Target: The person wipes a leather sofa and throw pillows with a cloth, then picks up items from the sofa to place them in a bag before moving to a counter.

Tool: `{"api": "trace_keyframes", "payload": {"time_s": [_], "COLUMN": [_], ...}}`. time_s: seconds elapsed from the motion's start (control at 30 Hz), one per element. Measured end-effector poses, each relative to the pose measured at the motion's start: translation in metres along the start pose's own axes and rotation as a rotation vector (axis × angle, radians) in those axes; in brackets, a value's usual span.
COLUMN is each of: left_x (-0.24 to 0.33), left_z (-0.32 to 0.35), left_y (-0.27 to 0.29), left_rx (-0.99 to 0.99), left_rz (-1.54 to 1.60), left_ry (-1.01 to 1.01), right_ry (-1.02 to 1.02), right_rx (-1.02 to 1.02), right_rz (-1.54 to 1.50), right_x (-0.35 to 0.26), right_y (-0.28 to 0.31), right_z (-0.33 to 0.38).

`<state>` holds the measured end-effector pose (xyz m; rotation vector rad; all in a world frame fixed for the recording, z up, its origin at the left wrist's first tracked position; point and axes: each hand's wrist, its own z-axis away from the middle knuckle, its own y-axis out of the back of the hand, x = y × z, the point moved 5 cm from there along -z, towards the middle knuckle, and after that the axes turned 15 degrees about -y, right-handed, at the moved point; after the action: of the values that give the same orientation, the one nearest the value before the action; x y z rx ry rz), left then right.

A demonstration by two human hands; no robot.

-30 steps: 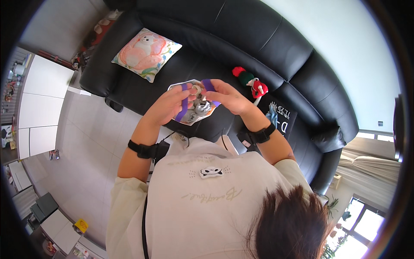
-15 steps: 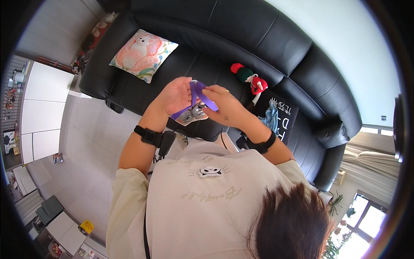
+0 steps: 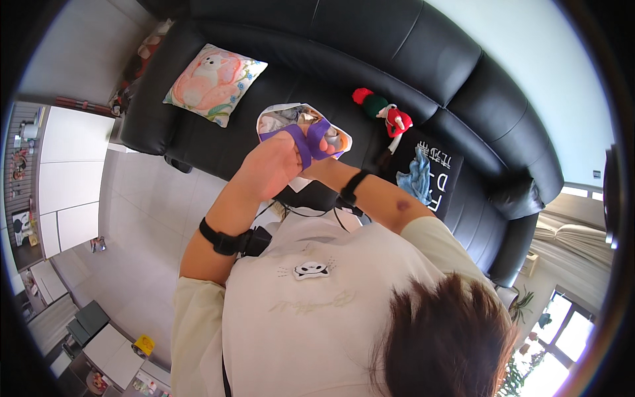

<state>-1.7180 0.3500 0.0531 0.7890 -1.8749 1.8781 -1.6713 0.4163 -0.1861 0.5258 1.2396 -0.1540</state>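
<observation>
At the black leather sofa [image 3: 370,33], white-rimmed bag [image 3: 348,141] looks soft, probably best held by its purple fabric straps [image 3: 304,147], where left hand [image 3: 274,165] and right hand [image 3: 321,169] touch, fingers part-hidden, opening and grip unclear.

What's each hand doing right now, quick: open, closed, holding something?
Left hand: against the purple strap; whether it grips cannot be told.
Right hand: partly hidden, close by the left; open or closed cannot be told.
</observation>
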Motion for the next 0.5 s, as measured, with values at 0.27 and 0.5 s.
{"api": "trace_keyframes", "payload": {"time_s": [0.27,0.5], "left_x": [0.003,-0.013], "left_z": [0.016,0.029], "left_y": [-0.024,-0.039], "left_rx": [-0.022,-0.193], "left_rz": [-0.153,-0.323], "left_ry": [-0.024,-0.077], "right_ry": [-0.034,-0.086], "right_rx": [-0.072,-0.119], "right_rz": [-0.207,0.229], "right_x": [0.000,-0.027], "right_y": [0.013,0.028], "right_z": [0.007,0.016]}}
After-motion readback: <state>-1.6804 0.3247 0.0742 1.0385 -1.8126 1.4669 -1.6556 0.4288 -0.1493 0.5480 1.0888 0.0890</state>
